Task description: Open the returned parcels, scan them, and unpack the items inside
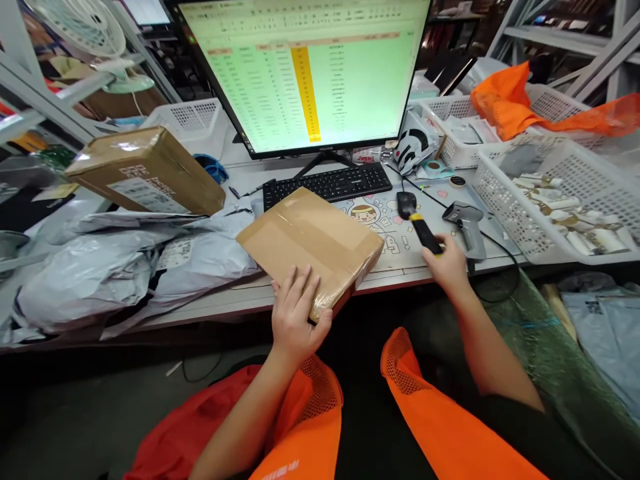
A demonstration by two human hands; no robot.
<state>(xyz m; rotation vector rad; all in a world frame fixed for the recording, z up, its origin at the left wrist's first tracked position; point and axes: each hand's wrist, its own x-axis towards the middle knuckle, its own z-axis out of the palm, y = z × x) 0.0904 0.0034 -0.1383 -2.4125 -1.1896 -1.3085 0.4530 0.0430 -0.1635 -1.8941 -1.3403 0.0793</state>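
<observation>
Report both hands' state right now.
Left hand: open, resting on the cardboard box.
Right hand: closed around the black-and-yellow handle of a tool.

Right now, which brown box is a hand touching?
The flatter box by the keyboard, under the left hand. The taller box, with the white label, is untouched.

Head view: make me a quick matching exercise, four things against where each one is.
Things
1. Flat cardboard box
2. Black-and-yellow tool
3. Keyboard
4. Orange cloth

Places
A. Below the monitor
B. Draped over white baskets
C. Under the left hand
D. In the right hand

Pairs: 1-C, 2-D, 3-A, 4-B
</observation>
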